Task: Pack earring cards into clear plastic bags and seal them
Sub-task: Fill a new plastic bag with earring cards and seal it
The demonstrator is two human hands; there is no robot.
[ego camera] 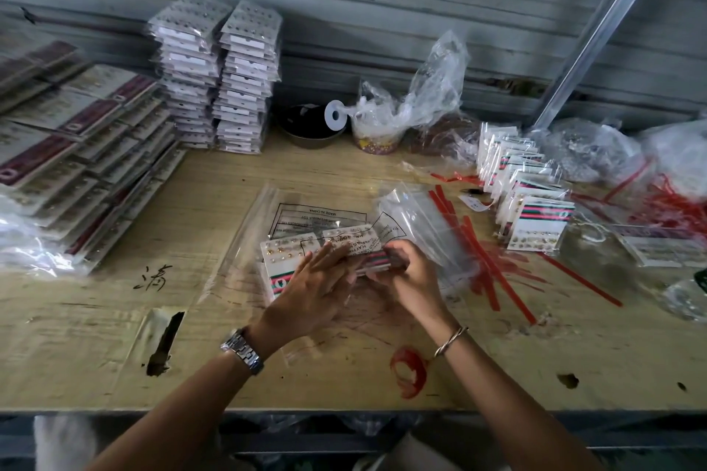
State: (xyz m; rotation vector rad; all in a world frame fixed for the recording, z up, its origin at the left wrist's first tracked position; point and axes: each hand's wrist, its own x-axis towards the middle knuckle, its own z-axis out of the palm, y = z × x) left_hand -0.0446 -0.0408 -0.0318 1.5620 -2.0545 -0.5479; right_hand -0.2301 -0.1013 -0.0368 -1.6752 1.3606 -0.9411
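Pinching an earring card (346, 237) sheathed in a clear bag (390, 230)

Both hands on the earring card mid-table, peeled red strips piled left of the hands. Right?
No: the head view shows the red strips piled right of the hands, not left. The rest stands: the left hand and the right hand are both on the earring card mid-table.

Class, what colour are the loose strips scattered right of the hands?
The strips are red; head view.
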